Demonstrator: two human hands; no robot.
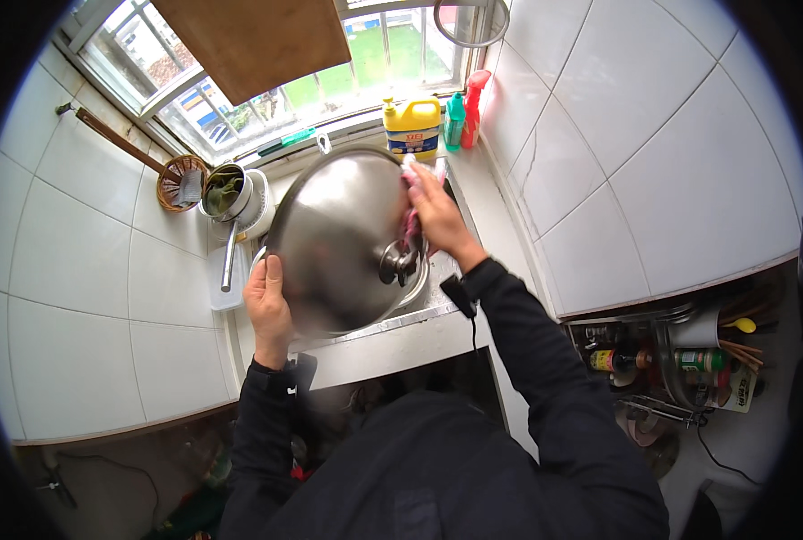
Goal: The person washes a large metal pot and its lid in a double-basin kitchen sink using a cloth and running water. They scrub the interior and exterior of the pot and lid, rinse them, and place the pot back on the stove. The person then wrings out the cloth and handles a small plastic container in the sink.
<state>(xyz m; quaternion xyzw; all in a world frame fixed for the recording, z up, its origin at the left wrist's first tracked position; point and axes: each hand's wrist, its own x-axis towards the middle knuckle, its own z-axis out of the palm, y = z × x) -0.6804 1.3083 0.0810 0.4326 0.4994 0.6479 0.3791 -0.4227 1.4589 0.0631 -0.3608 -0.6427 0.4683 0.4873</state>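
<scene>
A large domed metal pot lid (334,225) is tilted up over the sink (446,286), its dark knob (396,263) facing me. My left hand (268,301) grips the lid's left rim, thumb on the outer face and the other fingers partly hidden behind it. At the upper right rim, my right hand (442,214) presses a pink and white cloth (410,225) against the metal. The cloth shows only in part beneath that hand. Below the lid, the pale rim of a basin (415,293) peeks out, its inside covered.
Behind the sink stand a yellow jug (412,126), a green bottle (454,121) and a red spray bottle (476,108). At left are a saucepan (230,209) and a hanging wicker strainer (181,180). A brown board (253,40) hangs before the window. Bottles and utensils fill a rack (680,360) at right.
</scene>
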